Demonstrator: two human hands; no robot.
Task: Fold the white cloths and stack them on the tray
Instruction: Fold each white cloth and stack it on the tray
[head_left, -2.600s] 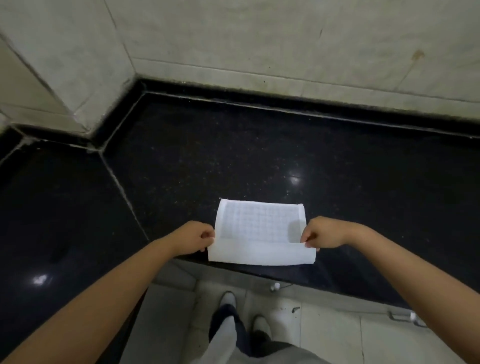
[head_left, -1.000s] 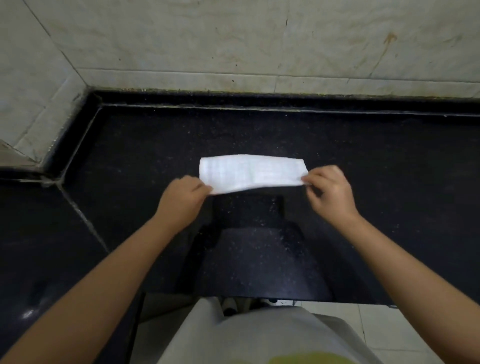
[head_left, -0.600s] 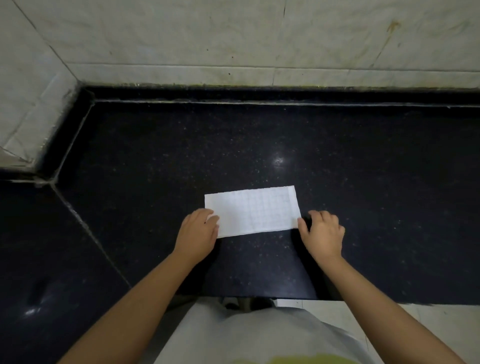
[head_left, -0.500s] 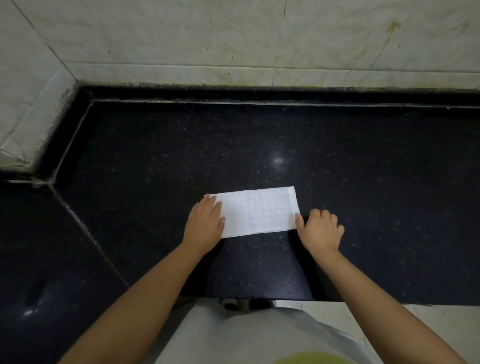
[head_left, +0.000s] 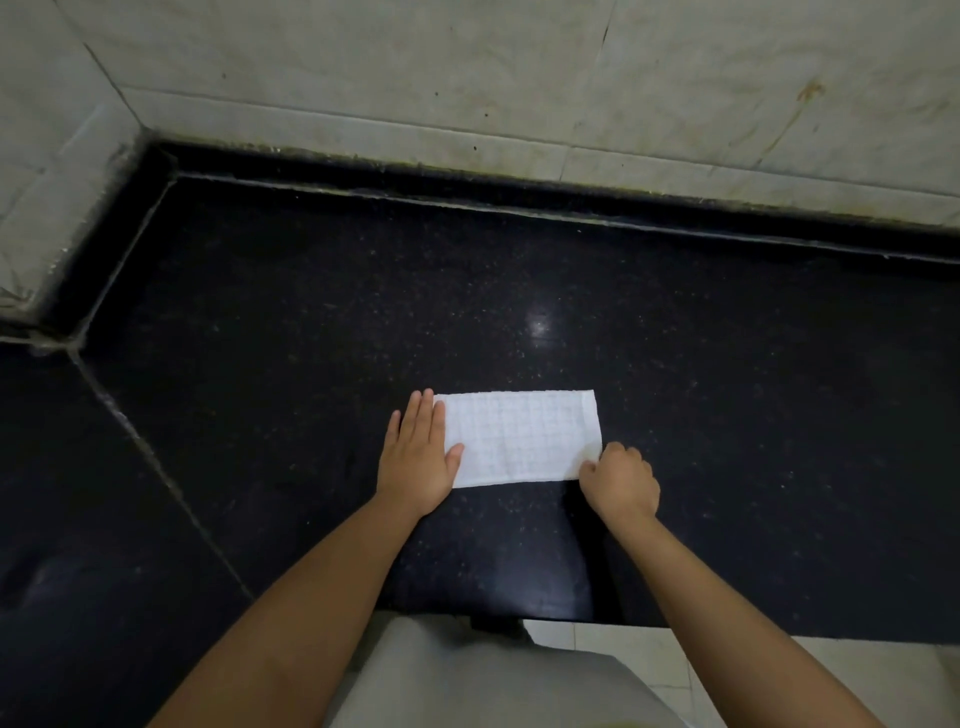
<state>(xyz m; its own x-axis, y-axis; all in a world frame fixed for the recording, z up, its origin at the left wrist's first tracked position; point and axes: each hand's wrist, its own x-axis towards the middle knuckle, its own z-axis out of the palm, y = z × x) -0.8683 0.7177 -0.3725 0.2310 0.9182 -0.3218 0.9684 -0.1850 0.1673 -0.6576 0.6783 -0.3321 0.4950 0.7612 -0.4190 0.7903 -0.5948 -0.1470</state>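
Note:
A white cloth (head_left: 519, 436) with a faint grid weave lies flat on the black counter (head_left: 519, 291), folded into a long rectangle. My left hand (head_left: 418, 457) lies flat with straight fingers on the cloth's left end, pressing it down. My right hand (head_left: 618, 480) has its fingers curled at the cloth's near right corner and pinches that corner. No tray is in view.
Pale tiled walls (head_left: 467, 78) close off the back and the left, meeting in a corner at the upper left. A seam (head_left: 156, 467) runs diagonally across the counter on the left. The counter's front edge (head_left: 675, 623) lies near my body, with light floor tiles below.
The cloth was lifted, folded in half and laid back on the counter. Since then my left hand has flattened on its left end and my right hand has closed on the near right corner.

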